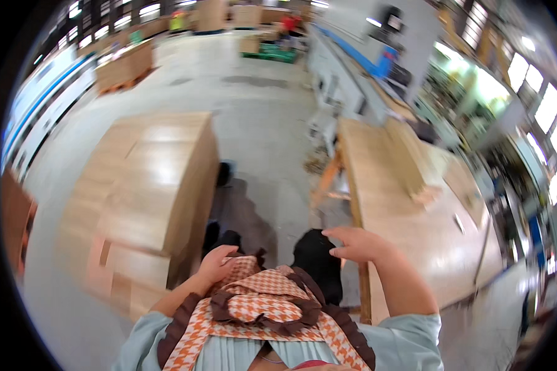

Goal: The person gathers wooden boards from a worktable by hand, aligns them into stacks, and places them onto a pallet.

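My left hand is beside the orange-and-white houndstooth apron at my waist. Its fingers look loosely apart with nothing between them, though blur hides whether they touch the cloth. Held out to the right, my right hand is open and empty, near the edge of a wooden-topped table. Past its fingertips, a black trouser leg shows below me.
At left stands a large stack of wood-coloured boards. A bundle of long wooden strips lies on the right-hand table. Beyond it runs a long grey machine. Grey floor stretches between, toward a green pallet and distant people.
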{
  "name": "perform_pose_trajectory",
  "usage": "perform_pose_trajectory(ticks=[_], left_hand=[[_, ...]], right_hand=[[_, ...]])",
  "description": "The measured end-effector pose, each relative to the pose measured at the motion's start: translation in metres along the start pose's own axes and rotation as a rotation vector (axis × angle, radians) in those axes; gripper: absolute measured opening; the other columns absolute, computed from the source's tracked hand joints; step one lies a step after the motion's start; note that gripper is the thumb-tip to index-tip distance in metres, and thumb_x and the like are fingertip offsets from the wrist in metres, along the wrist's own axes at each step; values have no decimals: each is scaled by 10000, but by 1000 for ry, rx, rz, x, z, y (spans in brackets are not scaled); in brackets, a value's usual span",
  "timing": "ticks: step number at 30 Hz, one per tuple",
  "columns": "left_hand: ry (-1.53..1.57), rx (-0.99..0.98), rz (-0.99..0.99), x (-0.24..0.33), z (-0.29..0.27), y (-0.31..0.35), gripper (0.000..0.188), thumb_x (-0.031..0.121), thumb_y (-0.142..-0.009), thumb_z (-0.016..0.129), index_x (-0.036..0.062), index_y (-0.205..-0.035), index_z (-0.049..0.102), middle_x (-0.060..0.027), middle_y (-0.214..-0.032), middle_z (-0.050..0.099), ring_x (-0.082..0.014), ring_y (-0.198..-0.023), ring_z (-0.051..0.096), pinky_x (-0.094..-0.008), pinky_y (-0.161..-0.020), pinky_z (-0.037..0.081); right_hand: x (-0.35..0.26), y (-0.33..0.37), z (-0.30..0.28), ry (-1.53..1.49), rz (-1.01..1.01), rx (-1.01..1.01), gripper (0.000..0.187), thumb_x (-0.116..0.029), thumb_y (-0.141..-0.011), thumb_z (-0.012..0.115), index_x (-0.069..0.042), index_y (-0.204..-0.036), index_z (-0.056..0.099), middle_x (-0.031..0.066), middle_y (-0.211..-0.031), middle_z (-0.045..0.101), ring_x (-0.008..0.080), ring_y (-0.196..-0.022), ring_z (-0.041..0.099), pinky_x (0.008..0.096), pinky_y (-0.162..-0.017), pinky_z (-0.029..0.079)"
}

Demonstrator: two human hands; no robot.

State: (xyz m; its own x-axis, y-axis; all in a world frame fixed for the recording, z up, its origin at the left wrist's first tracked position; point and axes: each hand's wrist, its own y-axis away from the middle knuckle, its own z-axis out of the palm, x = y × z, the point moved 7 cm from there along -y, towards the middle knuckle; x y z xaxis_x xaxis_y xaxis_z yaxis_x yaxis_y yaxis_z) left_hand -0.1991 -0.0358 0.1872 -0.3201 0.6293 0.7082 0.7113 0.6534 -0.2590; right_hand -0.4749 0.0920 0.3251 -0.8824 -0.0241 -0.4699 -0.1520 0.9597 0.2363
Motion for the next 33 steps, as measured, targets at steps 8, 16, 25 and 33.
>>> perform_pose_trajectory(ticks=[8, 16, 25, 33], left_hand=[[82, -328, -39, 11, 74, -31, 223, 154, -779, 574, 40, -969, 592, -127, -914, 599, -262, -796, 588, -319, -694, 474], [108, -507, -38, -7, 110, -33, 271, 174, -800, 595, 36, -1030, 562, -131, -949, 605, -221, -846, 601, -307, -701, 479], [134, -548, -228, -46, 118, -24, 283, 176, -806, 596, 25, -1040, 545, -105, -954, 607, -202, -841, 597, -303, -706, 481], [111, -618, -309, -75, 147, -33, 292, 171, -801, 598, 24, -1047, 541, -115, -955, 606, -198, -849, 595, -302, -720, 475]], right_hand=[[75, 119, -40, -131, 182, 774, 330, -118, -741, 576, -54, -1061, 526, 139, -1082, 528, 292, -1023, 492, 338, -881, 391], [253, 215, -39, -545, 814, 1283, 458, -133, -772, 583, -7, -1185, 430, 162, -1190, 465, 248, -1085, 455, 312, -869, 387], [314, 215, -71, -802, 844, 1619, 549, -341, -842, 492, 40, -1221, 376, 129, -1138, 471, 204, -1030, 427, 307, -884, 326], [360, 207, -82, -1000, 632, 1829, 610, -466, -817, 502, 0, -1200, 413, 6, -870, 447, 93, -723, 356, 234, -658, 340]])
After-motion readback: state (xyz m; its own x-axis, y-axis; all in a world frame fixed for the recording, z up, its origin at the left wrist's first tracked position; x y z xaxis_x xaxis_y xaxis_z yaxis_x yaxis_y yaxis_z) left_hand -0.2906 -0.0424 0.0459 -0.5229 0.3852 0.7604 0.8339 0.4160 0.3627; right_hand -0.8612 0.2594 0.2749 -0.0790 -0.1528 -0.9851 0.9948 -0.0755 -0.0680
